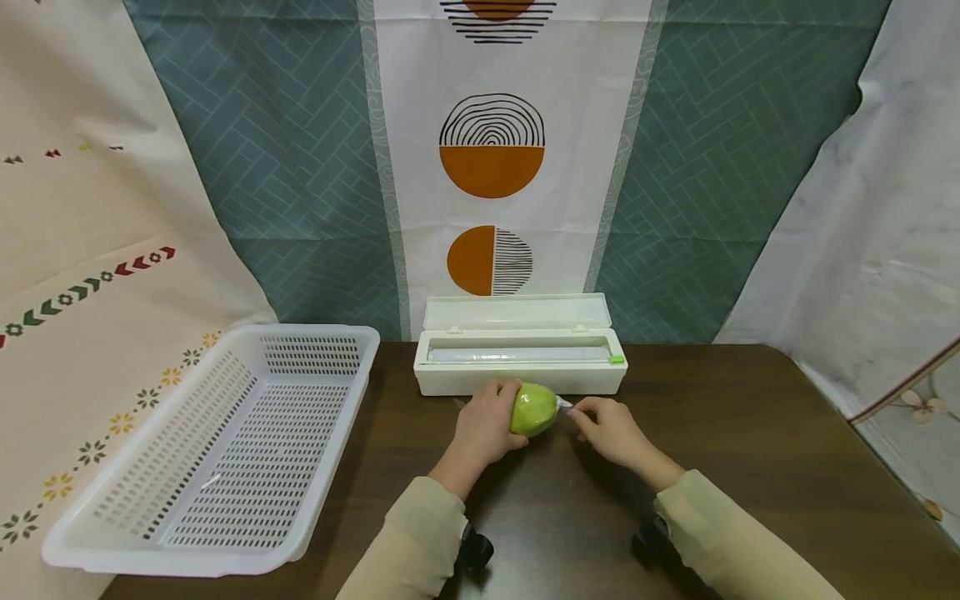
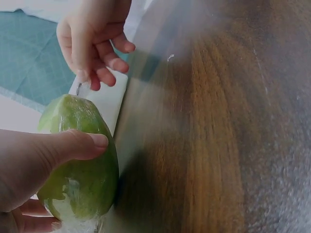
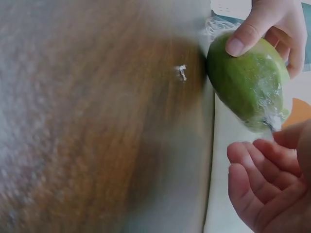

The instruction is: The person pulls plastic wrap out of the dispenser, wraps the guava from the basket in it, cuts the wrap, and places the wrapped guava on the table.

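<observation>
A green papaya-like oval fruit [image 1: 534,410] is covered in clear plastic wrap. My left hand [image 1: 487,421] grips it from the left, the thumb lying across its near side in the left wrist view. At the fruit's right end the wrap narrows into a twisted tail [image 1: 563,404]. My right hand [image 1: 609,427] pinches that tail between thumb and index finger; the other fingers are loosely bent in the right wrist view. Loose wrap bunches [image 3: 221,26] at the fruit's other end. Just behind stands a white cling-film box [image 1: 517,379] with its lid raised and a roll inside.
A white perforated plastic basket [image 1: 300,467] stands on the left, with a small white piece [image 1: 211,482] in it. The dark wooden table [image 1: 750,433] ends at patterned cloths behind and at the sides. A green slider [image 1: 617,359] sits on the box's right end.
</observation>
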Demonstrator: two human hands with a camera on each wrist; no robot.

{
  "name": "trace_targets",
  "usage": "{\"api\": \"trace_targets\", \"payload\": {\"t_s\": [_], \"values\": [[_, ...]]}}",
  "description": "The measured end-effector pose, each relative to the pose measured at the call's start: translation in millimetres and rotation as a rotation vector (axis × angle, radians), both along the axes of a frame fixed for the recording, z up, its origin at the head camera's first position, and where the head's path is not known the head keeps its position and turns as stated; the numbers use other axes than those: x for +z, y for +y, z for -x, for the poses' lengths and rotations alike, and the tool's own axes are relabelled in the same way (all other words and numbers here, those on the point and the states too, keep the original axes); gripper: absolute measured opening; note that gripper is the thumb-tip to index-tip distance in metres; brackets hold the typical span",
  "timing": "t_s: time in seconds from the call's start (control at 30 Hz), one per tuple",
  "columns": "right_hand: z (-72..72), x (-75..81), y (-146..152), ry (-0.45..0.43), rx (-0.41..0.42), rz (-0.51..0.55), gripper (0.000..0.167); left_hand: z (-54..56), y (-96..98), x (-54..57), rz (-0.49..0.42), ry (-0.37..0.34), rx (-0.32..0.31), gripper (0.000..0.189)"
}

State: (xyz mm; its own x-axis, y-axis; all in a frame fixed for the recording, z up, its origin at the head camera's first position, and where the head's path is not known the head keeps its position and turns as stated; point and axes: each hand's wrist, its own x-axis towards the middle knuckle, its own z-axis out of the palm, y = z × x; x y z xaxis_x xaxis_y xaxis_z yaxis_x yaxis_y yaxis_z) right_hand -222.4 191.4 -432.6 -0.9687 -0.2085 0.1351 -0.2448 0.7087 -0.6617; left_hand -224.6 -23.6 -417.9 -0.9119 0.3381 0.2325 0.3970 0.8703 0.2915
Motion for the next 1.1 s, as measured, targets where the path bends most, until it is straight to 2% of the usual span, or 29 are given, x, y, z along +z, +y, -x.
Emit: {"api": "trace_targets", "payload": {"t_s": [0.13, 0.27, 0.33, 0.4, 0.6, 0.8, 0.93, 1.1], "values": [[-0.5, 0.8, 2.2, 0.031, 0.072, -0.034, 0.02, -0.5, -0.4, 1.3, 0.0, -0.003, 0.001, 0.079], [-0.3, 1.3, 5.8, 0.203, 0.153, -0.09, 0.017, 0.0, -0.7, 0.9, 0.002, -0.006, -0.003, 0.079], [0.4, 2.1, 6.8, 0.301, 0.178, -0.124, 0.015, 0.6, -1.0, 0.6, 0.005, -0.011, -0.005, 0.08], [1.7, 3.1, 7.3, 0.364, 0.193, -0.151, 0.014, 1.1, -1.5, -0.1, 0.004, -0.011, -0.009, 0.08], [8.7, 4.3, 6.8, 0.488, 0.223, -0.227, 0.012, 2.3, -2.7, -1.2, 0.006, -0.02, -0.016, 0.08], [14.6, 3.9, 6.4, 0.611, 0.279, -0.276, 0.026, 3.2, -2.7, -1.5, 0.029, -0.012, -0.025, 0.08], [14.8, 2.8, 4.6, 0.644, 0.276, -0.31, 0.023, 3.8, -3.3, -1.9, 0.041, -0.01, -0.02, 0.081], [12.8, 2.2, 1.2, 0.586, 0.238, -0.321, 0.01, 3.0, -3.1, -2.0, 0.04, -0.002, -0.028, 0.081]]}}
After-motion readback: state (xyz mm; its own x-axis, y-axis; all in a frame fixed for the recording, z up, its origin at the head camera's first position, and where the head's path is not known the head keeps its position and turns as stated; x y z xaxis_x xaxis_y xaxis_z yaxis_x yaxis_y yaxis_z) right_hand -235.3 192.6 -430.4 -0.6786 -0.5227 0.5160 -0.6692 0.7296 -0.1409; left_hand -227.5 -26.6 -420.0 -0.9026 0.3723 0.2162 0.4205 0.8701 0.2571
